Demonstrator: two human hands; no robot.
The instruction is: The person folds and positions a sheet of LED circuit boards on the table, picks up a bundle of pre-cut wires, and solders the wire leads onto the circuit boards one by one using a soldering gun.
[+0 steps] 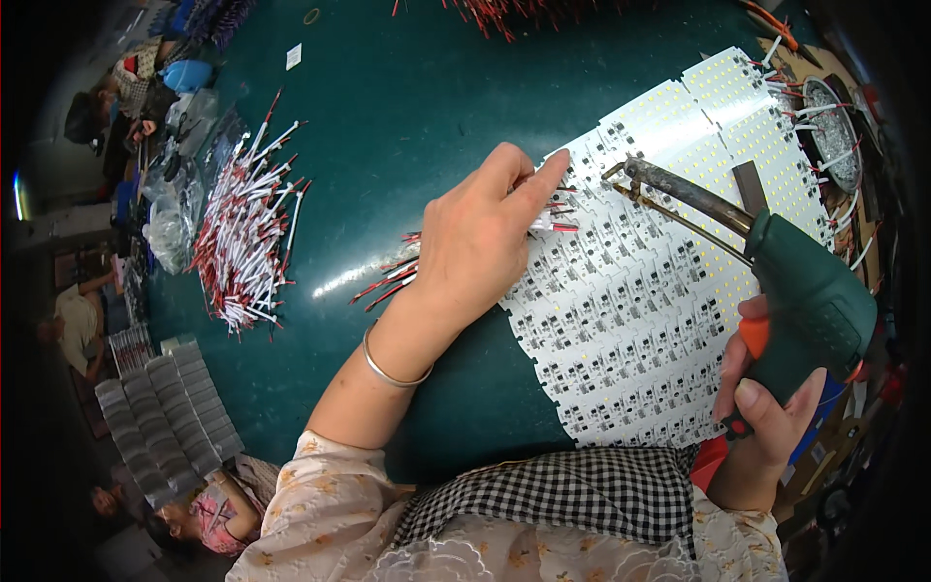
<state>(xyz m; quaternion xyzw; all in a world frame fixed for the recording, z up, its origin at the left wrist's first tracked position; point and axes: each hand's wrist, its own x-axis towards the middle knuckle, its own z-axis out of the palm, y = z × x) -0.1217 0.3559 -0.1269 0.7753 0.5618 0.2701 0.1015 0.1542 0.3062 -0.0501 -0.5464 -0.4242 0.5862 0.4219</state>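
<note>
A bundle of short red and white wires [393,279] is gripped in my left hand [475,233], its ends poking out on both sides. The index finger of that hand points onto the left edge of a white circuit board panel [621,320], which carries rows of small black parts and yellow LEDs. My right hand [766,412] is wrapped round the handle of a green soldering gun [815,291]. Its bent tip is over the panel, a little right of my left fingers; whether it touches the board I cannot tell. A dark bar [749,189] lies on the panel behind the gun.
Left on the green table [378,126] lies a loose pile of red and white wires [247,233]. More red wires [504,12] lie at the far edge. A metal dish [832,136] and orange-handled pliers [776,24] are at the right. Stacked grey pieces [160,417] and other people are leftward.
</note>
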